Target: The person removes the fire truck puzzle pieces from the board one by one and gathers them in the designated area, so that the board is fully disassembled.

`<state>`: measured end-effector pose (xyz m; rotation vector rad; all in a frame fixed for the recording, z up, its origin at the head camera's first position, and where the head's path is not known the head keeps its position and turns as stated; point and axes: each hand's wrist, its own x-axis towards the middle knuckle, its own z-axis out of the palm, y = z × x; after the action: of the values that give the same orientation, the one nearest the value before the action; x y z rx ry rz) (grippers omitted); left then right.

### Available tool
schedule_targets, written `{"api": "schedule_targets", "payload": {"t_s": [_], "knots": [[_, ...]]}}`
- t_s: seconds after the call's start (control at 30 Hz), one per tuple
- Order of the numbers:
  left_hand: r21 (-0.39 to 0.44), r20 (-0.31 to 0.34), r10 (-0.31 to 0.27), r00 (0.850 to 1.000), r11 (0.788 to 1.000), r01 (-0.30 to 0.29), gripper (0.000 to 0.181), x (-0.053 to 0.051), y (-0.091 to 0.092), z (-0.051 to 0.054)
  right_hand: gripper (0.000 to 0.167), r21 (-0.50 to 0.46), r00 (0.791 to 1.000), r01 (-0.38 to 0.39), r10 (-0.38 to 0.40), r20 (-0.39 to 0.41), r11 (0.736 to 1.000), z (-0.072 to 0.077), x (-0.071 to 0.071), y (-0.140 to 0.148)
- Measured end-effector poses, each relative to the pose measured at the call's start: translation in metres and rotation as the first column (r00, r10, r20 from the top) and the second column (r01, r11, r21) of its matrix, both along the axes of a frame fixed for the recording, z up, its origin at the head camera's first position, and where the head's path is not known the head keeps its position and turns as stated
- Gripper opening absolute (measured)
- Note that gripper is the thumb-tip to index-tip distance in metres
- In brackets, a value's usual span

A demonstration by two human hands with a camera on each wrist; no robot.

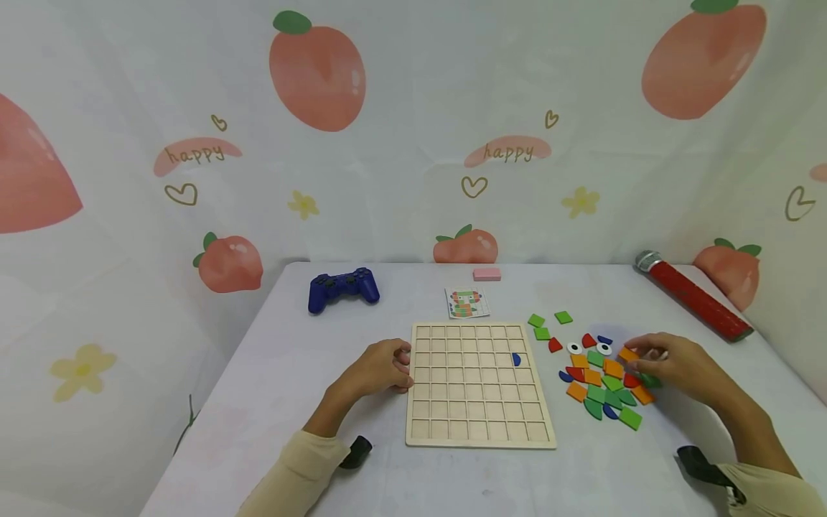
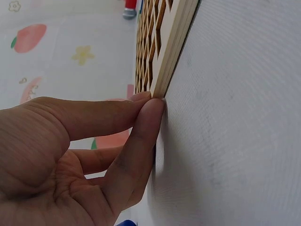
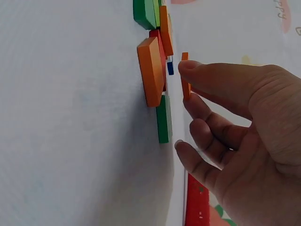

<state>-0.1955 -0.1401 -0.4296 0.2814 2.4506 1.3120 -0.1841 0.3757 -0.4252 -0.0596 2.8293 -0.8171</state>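
A wooden grid board lies flat on the table, with one blue half-round piece in a cell near its right side. My left hand pinches the board's left edge between thumb and fingers, which the left wrist view shows closely. Over the pile of coloured pieces at the right, my right hand pinches an orange square tile between thumb and fingers, raised off the table. Below it lie several tiles, among them another orange tile, a green tile and two white eye discs.
Behind the board lie a printed pattern card and a pink block. A blue game controller sits at the back left. At the back right rests a red cylinder with a silver end. A patterned curtain hangs behind the table.
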Motion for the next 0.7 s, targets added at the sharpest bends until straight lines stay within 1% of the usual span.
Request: {"api": "schedule_targets", "payload": {"t_s": [0.17,0.33,0.57,0.7], "knots": [[0.004,0.007,0.002,1.000,1.000,-0.002,0.062,0.000,0.000,-0.001,0.049,-0.022,0.999,-0.027,0.026,-0.034,0.999,0.000,0.002,-0.008],[-0.003,0.000,0.005,1.000,1.000,-0.005,0.062,0.000,0.001,0.000,0.046,-0.024,0.995,-0.073,0.071,-0.072,0.997,0.002,0.002,-0.021],[-0.012,-0.004,0.006,1.000,1.000,-0.006,0.062,0.000,0.002,0.001,0.038,-0.036,0.983,-0.154,0.150,-0.104,0.987,0.006,0.002,-0.043],[-0.010,-0.004,0.007,1.000,1.000,-0.007,0.062,0.000,0.001,0.000,0.037,-0.042,0.975,-0.195,0.190,-0.115,0.980,0.006,-0.003,-0.059]]}}
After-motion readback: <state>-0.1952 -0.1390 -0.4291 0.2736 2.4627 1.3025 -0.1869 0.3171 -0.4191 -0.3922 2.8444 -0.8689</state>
